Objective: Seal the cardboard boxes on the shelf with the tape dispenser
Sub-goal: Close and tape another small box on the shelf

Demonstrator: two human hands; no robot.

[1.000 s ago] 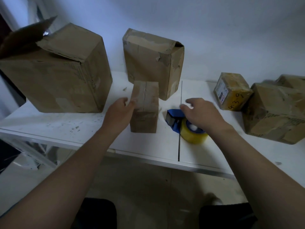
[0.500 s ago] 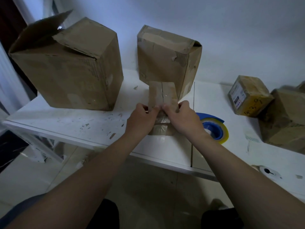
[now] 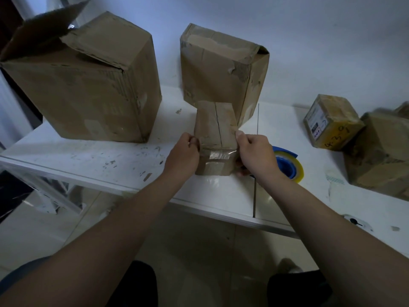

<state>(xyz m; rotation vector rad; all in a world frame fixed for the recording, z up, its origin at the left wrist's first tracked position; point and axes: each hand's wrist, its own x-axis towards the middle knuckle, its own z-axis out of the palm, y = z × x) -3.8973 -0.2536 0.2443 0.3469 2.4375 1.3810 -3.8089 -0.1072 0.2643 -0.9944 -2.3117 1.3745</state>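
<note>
At the front of the shelf [image 3: 110, 156], the left hand [image 3: 183, 154] and right hand [image 3: 254, 151] clamp the small box [image 3: 214, 129] by its sides, pressing tape [image 3: 219, 155] down. Its top seam looks open, so the tape dispenser [image 3: 286, 166] just beside the right hand likely needs lifting next.

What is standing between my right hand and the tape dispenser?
Nothing visible. The right hand grips the small box on its right side, and the tape dispenser lies on the shelf right beside that wrist, with no object between them.
</note>
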